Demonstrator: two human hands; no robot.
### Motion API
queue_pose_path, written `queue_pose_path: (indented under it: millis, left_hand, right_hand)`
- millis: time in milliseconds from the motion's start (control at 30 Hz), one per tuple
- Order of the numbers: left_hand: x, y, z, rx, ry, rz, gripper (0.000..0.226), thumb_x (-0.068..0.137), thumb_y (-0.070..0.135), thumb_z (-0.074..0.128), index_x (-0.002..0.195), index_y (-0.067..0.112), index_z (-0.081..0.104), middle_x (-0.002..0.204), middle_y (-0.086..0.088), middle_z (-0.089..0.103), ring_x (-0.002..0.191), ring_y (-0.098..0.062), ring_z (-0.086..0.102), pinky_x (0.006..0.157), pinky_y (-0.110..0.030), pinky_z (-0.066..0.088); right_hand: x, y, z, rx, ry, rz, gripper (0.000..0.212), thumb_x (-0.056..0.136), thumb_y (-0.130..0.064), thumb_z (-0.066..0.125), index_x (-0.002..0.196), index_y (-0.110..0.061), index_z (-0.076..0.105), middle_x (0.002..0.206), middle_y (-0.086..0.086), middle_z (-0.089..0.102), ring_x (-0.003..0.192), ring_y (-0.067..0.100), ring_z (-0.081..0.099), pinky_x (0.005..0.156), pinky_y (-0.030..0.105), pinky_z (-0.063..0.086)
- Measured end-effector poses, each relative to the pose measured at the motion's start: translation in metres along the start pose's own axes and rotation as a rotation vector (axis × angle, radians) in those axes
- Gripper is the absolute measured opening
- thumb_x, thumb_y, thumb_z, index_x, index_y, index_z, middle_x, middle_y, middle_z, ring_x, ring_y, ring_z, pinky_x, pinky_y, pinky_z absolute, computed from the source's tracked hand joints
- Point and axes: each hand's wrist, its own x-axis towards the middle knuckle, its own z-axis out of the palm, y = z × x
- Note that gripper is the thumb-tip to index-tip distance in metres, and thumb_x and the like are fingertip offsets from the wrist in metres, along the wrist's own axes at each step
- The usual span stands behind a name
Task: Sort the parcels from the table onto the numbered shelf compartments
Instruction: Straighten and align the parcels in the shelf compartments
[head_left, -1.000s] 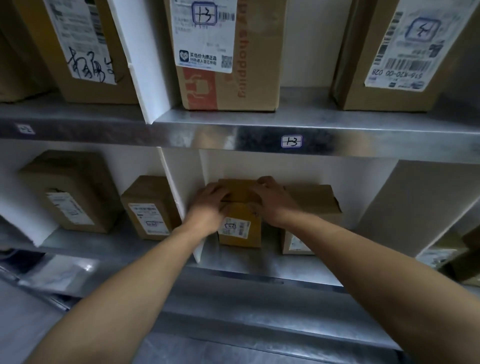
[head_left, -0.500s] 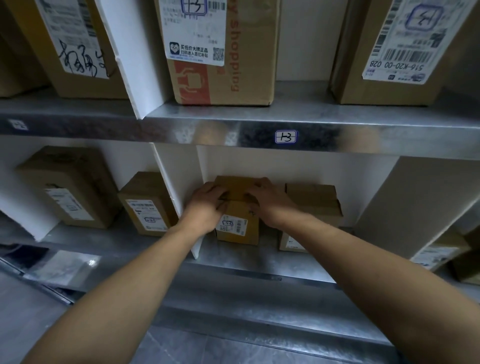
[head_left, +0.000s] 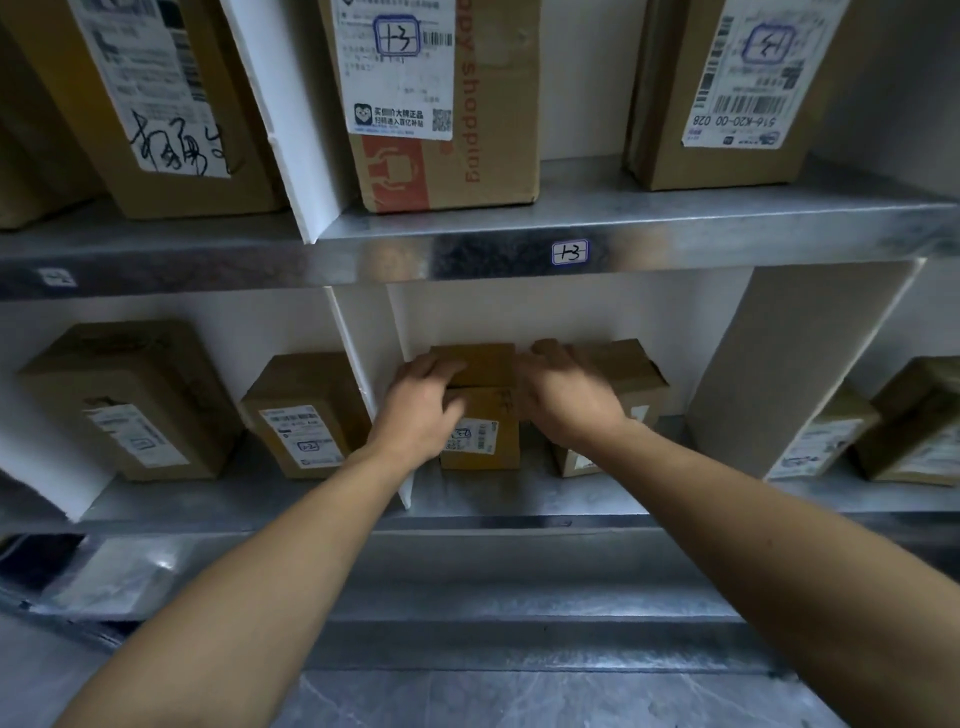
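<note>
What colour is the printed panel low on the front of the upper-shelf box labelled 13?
Orange-red printed panel, seen in the head view.

Single head view, close, facing forward-down into shelf (head_left: 519, 244) compartments.

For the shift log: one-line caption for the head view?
Both hands, left hand and right hand, rest on a small parcel in the lower shelf compartment beside a second box.

Small parcel (head_left: 480, 410) half hidden behind both hands, its label print too small to read (blurred); upper boxes (head_left: 441, 104) cropped by top edge
</note>
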Motion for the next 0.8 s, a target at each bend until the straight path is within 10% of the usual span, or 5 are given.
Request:
queue_pose_path:
  millis: [633, 800]
  left_hand:
    - [0.030, 0.118, 0.062, -0.111, -0.164, 0.182, 0.046, 0.093, 0.028, 0.061, 0.138, 0.022, 0.050, 0.138, -0.004, 0.041, 0.126, -0.022, 0.043, 0.108, -0.027, 0.034]
    - [0.038, 0.118, 0.075, -0.075, -0.153, 0.117, 0.044, 0.092, 0.027, 0.062, 0.134, 0.017, 0.053, 0.137, -0.005, 0.042, 0.128, -0.023, 0.039, 0.108, -0.028, 0.030]
  right_hand:
    - [-0.049, 0.129, -0.025, 0.139, -0.045, 0.233, 0.057, 0.096, -0.028, 0.064, 0.149, -0.026, 0.044, 0.155, 0.019, 0.032, 0.134, 0.046, 0.041, 0.109, 0.051, 0.041]
    - [-0.042, 0.144, -0.014, 0.270, -0.089, 0.183, 0.055, 0.096, -0.027, 0.066, 0.148, -0.021, 0.046, 0.151, 0.017, 0.038, 0.133, 0.035, 0.046, 0.105, 0.028, 0.035]
